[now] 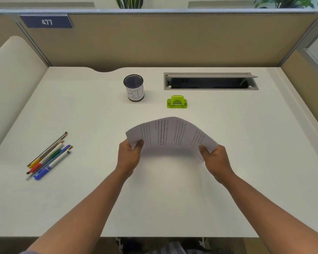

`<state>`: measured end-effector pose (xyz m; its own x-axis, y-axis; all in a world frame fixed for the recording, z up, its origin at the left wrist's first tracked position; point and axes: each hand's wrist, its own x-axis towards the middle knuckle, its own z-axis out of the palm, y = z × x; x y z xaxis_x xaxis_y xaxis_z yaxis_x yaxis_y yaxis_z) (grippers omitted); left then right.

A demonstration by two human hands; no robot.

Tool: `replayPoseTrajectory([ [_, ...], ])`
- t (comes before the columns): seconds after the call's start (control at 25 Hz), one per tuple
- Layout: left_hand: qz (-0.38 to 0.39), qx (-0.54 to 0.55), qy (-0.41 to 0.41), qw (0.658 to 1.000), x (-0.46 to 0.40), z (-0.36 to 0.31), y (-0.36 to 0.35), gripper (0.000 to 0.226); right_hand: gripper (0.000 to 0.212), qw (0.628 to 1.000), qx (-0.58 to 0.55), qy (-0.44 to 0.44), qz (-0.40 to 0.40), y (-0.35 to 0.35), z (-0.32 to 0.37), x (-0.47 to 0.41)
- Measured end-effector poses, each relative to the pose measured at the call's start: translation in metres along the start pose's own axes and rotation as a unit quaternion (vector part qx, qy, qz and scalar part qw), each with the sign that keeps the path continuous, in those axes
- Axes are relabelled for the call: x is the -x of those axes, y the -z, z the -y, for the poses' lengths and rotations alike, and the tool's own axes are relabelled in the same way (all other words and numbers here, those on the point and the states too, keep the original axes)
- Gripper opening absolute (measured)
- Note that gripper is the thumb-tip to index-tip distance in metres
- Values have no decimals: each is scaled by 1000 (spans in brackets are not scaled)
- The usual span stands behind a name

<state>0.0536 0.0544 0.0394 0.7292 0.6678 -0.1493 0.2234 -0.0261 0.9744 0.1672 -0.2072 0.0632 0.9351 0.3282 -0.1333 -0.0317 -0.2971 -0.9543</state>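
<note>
A printed sheet of paper (171, 133) arches upward above the middle of the white desk (246, 162). My left hand (129, 156) pinches its left edge, thumb on top. At the opposite side my right hand (216, 159) pinches the right edge. The sheet's middle bows up away from the desk, with text lines running sideways across it. Beyond the paper a green hole punch (177, 102) stands on the desk. A black mesh cup (134, 88) with a white label reading "BI" stands further back to the left.
Several pens and markers (49, 156) lie in a bundle at the left of the desk. An open cable tray (210, 81) is set into the desk at the back right. Beige partition walls (173, 39) enclose the desk on three sides.
</note>
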Motion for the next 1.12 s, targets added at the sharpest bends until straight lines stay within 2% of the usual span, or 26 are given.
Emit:
replayPoseTrajectory([
  [0.36, 8, -8, -11, 1000, 1, 0, 1, 25, 38, 1000, 4, -7, 5, -1, -1, 1],
  [0.64, 42, -18, -10, 999, -4, 0, 9, 30, 25, 1000, -7, -19, 6, 1, -3, -5],
  [0.8, 85, 7, 20, 996, -9, -1, 18, 25, 29, 999, -24, -14, 30, 14, 12, -14],
  [0.92, 104, 35, 61, 992, -13, -1, 25, 23, 24, 995, -75, -15, 58, 31, 27, -24],
  [1.0, 102, 70, 105, 987, -14, -1, 26, 22, 20, 991, -121, -34, 38, 38, 30, -29],
  [1.12, 69, 155, 173, 970, -12, -1, 19, 27, 22, 959, -252, -129, -13, 30, 28, -21],
])
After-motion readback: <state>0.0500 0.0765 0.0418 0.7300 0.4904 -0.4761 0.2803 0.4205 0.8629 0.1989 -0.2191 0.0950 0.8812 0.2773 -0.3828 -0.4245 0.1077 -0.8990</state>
